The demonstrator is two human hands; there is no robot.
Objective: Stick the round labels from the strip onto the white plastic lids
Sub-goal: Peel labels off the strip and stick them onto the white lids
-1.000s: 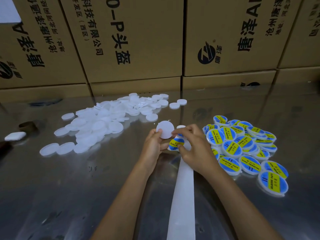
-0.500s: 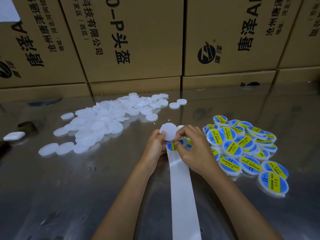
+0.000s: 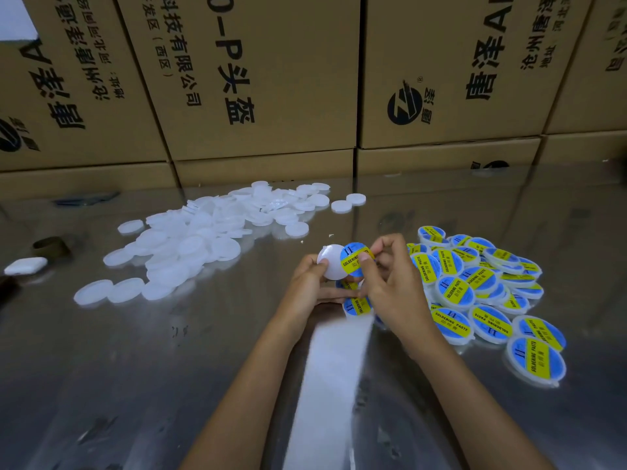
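left hand (image 3: pixel 307 286): grips white lid (image 3: pixel 330 261) | right hand (image 3: pixel 390 286): pinches blue-yellow round label (image 3: pixel 355 262), overlapping lid's right part | backing strip (image 3: pixel 330 385): runs toward viewer under both hands | unlabelled lids pile (image 3: pixel 203 239): left | labelled lids pile (image 3: pixel 481 290): right | steel table (image 3: pixel 135 368) | cardboard boxes (image 3: pixel 271 79): behind

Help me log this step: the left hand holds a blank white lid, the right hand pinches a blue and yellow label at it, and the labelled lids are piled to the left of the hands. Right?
Not quite. The head view shows the labelled lids piled to the right of the hands; the pile on the left is blank lids. The rest holds: the left hand holds a blank white lid, and the right hand pinches a blue and yellow label at it.
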